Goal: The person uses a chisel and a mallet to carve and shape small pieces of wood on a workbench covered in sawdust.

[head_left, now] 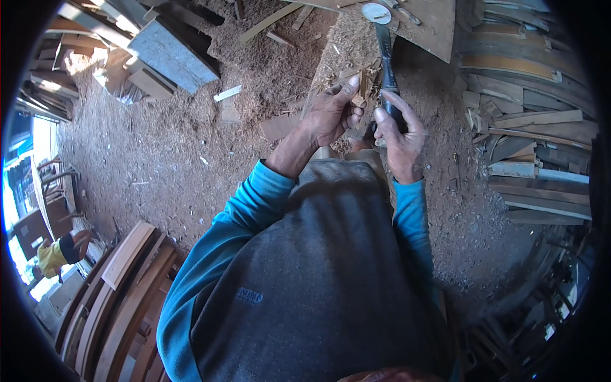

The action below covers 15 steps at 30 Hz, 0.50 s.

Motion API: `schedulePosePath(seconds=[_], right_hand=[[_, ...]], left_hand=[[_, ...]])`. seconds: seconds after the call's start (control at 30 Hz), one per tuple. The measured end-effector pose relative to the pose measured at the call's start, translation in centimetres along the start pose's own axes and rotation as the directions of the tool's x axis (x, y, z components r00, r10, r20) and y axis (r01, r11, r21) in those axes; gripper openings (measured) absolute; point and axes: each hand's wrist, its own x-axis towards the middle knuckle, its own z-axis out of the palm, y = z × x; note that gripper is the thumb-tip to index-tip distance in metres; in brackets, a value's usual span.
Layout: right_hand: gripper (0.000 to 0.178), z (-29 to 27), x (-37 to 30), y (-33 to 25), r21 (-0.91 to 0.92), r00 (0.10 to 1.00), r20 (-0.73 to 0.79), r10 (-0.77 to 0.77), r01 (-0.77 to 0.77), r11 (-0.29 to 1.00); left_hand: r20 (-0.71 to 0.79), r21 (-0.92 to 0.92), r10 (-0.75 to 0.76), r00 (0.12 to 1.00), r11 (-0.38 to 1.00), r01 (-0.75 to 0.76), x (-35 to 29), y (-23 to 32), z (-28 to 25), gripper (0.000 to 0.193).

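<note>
My left hand point(331, 114) is closed, thumb and fingers pinching a small pale piece of wood point(361, 88) over the plank. Close by on its right, my right hand point(404, 137) is wrapped round the lower end of a long dark bladed tool point(386, 60). The tool points away from me, its far end near a round white lid point(377, 13). Beneath both hands runs a narrow wooden plank point(326, 60) strewn with shavings. My right fingers hide part of the tool's near end.
A flat wooden board point(439, 32) adjoins the plank's far right. Shavings point(254, 70) heap to its left beside a grey-blue block point(172, 56). Stacked curved timbers point(534, 121) line the right; more curved pieces point(127, 274) stand lower left. A person in yellow point(52, 258) is at far left.
</note>
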Motion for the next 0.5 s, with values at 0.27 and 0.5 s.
schedulePosePath(seconds=[0.27,0.5], right_hand=[[0.016,-1.5,-3.4,2.4,0.199,0.995,-0.029,0.099,-0.091,0.976],[0.019,-3.4,-4.7,4.3,0.239,0.959,0.001,0.283,-0.275,0.931]], left_hand=[[-0.117,0.250,0.251,0.961,0.944,-0.216,-1.3,-2.0,-1.6,0.041],[-0.040,0.142,0.136,0.990,0.981,-0.129,0.3,-3.2,-5.2,0.036]])
